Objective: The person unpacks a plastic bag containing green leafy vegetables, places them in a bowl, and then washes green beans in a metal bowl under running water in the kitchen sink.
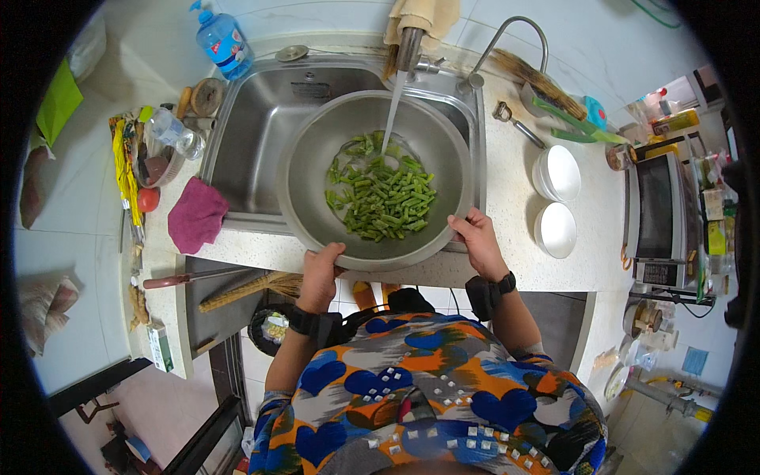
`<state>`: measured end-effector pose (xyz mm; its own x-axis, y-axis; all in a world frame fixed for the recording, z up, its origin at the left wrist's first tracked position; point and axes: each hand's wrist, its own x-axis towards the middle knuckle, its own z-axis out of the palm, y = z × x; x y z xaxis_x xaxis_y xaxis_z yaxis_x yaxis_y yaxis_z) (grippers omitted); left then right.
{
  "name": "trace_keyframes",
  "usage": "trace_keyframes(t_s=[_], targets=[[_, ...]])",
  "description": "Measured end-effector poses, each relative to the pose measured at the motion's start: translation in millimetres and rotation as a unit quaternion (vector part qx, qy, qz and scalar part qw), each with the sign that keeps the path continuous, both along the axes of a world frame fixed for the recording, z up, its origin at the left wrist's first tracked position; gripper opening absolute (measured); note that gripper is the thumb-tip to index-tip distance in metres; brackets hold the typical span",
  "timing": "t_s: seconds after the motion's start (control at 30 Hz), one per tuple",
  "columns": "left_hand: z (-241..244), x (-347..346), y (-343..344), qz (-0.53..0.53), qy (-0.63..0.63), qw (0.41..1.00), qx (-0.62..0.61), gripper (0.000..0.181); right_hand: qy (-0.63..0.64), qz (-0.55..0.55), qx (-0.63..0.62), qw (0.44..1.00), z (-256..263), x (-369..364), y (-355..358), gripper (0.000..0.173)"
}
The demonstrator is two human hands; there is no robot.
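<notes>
A large metal basin (303,178) holds cut green beans (389,199) and some water, over the right part of a steel double sink (249,148). Water runs from the faucet (409,50) into it. My left hand (320,276) grips the near left rim, thumb on top. My right hand (480,242) grips the near right rim the same way. Both hands' fingers are partly hidden under the rim.
Two stacks or single white bowls (556,230), a peeler (518,123) and green onion (573,122) lie right. A purple cloth (197,215), tomato (148,200), plastic bottle (172,130) and knife (169,281) lie left. A blue pump bottle (224,44) stands behind the sink.
</notes>
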<state>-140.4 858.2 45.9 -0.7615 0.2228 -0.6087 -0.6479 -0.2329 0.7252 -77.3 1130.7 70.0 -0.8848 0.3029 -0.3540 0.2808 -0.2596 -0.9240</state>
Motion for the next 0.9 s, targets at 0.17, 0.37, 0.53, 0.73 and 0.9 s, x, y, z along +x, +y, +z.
trace_keyframes(t_s=[0.17,0.37,0.53,0.73,0.9], targets=[[6,7,1,-0.007,0.022,1.000,0.009,0.022,0.004,-0.007,-0.003,1.000,-6,14,1,0.014],[15,15,8,0.014,0.030,0.999,0.020,0.014,0.002,-0.005,-0.006,1.000,-15,25,5,0.015],[7,13,3,-0.007,0.043,0.999,0.014,0.018,0.013,-0.002,0.008,1.000,-18,29,5,0.015],[-1,10,1,-0.026,0.053,0.998,-0.001,0.022,0.015,-0.001,0.016,1.000,-21,32,4,0.013],[8,6,1,-0.034,0.052,0.998,-0.015,0.020,0.009,0.005,0.015,1.000,-21,37,4,0.014]])
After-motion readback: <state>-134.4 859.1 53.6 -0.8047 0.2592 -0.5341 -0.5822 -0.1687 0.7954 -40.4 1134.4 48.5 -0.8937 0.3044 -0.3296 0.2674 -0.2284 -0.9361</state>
